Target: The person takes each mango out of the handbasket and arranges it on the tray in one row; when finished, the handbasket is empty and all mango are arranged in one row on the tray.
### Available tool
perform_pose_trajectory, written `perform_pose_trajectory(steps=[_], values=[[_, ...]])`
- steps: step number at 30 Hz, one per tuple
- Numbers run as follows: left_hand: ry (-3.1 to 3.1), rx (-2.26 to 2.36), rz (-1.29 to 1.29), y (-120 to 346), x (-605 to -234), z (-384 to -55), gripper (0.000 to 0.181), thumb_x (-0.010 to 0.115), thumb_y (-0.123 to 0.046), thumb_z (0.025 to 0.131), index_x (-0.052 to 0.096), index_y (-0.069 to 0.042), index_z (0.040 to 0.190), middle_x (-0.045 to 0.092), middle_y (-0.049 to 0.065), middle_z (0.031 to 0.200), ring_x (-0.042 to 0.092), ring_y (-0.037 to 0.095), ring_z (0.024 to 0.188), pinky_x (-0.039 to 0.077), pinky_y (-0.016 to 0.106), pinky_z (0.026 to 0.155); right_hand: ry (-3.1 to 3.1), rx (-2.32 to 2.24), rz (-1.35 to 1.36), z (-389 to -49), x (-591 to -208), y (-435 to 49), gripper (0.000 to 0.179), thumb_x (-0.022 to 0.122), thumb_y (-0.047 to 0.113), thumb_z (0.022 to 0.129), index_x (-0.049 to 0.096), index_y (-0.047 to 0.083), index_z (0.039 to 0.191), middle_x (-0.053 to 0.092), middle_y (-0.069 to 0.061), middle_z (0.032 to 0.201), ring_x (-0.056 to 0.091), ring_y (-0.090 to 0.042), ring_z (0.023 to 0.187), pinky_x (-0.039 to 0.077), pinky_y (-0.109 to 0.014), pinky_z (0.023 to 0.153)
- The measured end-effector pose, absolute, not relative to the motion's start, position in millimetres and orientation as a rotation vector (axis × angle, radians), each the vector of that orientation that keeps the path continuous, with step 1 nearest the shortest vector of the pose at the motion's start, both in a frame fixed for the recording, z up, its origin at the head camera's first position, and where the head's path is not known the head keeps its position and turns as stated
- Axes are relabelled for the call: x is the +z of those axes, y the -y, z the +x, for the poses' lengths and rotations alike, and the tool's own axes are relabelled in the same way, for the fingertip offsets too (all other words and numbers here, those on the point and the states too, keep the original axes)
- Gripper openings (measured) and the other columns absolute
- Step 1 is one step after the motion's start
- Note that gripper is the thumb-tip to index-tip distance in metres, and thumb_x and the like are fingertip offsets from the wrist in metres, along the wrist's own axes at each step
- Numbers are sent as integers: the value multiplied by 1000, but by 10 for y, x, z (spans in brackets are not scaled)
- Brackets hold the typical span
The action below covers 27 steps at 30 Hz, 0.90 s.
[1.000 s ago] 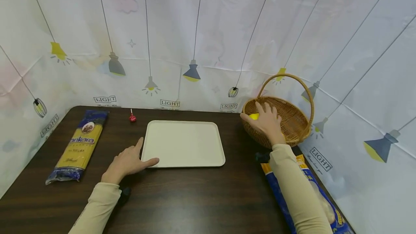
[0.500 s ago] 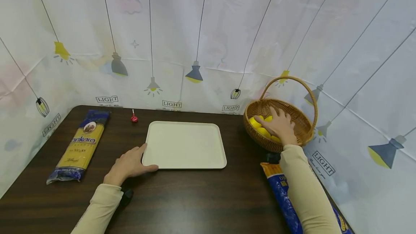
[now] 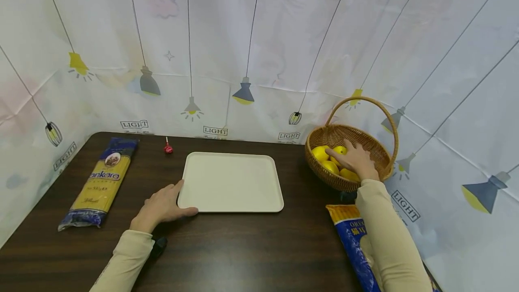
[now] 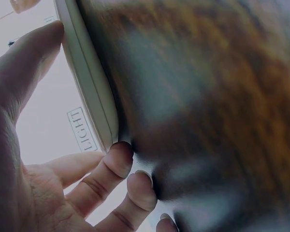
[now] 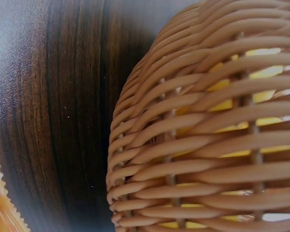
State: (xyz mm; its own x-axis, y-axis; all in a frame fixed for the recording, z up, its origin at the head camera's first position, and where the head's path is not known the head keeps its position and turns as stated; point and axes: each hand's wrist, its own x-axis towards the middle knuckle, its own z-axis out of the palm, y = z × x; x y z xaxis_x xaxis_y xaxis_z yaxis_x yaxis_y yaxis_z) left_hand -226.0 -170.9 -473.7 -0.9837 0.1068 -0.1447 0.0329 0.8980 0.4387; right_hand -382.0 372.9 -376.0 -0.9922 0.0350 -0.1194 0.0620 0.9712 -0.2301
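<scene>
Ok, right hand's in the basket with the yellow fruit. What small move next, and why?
Probably close the right hand gently round the yellow fruit beside its thumb: that one looks nearest, and the hand, spread inside the basket, doesn't appear to grip it, though the fruit is partly hidden.

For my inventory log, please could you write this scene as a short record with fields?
Surface: dark brown wood-grain table
Centre: cream rectangular tray with rounded corners
Right of tray: brown woven wicker basket with arched handle
Basket contents: rounded yellow fruits, apparently lemons
Left grip: left hand, thumb and index finger at the tray's near-left corner
Right grip: right hand, inside the basket among the fruits; holding unclear
Far left: yellow-and-blue plastic packet marked "ankara"
Beyond tray, left: small red lollipop
Near right: blue-and-orange plastic bag, partly hidden
</scene>
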Motion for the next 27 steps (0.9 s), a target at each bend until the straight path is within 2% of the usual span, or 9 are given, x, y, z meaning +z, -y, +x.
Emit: perform_pose_trajectory(steps=[6,10,14,20,27], values=[[-2899,660,117,1705,-4723,-2263,111,70,-71,78,31,-3,157,49,29,147,52,53,128,40,78,94,-2950,-349,50,-3813,-3792,-3785,110,33,84,89,0,11,163,7,-40,161,13,-67,142,25,-81,105],[-2892,662,123,1699,-4731,-2261,112,70,-71,78,30,-3,157,48,29,148,51,53,129,38,79,94,-2902,-346,31,-3820,-3806,-3830,108,36,80,91,-2,9,162,19,-43,156,28,-66,137,35,-75,103],[-2886,667,117,1699,-4741,-2252,113,71,-71,77,30,-3,157,48,29,148,51,53,129,40,77,94,-2887,-359,11,-3829,-3830,-3861,102,40,73,94,1,8,162,33,-44,150,43,-63,128,45,-69,96],[-2887,667,109,1697,-4751,-2244,113,70,-72,77,30,-3,157,47,29,149,51,52,130,41,75,95,-2934,-366,5,-3852,-3865,-3878,90,46,56,97,10,6,162,38,-42,146,47,-62,125,45,-68,92],[-2890,664,103,1713,-4736,-2260,113,70,-71,78,29,-3,158,47,29,149,51,53,129,41,76,93,-2980,-359,-17,-3849,-3849,-3886,83,47,54,98,18,6,160,41,-42,145,47,-62,124,44,-70,92]])
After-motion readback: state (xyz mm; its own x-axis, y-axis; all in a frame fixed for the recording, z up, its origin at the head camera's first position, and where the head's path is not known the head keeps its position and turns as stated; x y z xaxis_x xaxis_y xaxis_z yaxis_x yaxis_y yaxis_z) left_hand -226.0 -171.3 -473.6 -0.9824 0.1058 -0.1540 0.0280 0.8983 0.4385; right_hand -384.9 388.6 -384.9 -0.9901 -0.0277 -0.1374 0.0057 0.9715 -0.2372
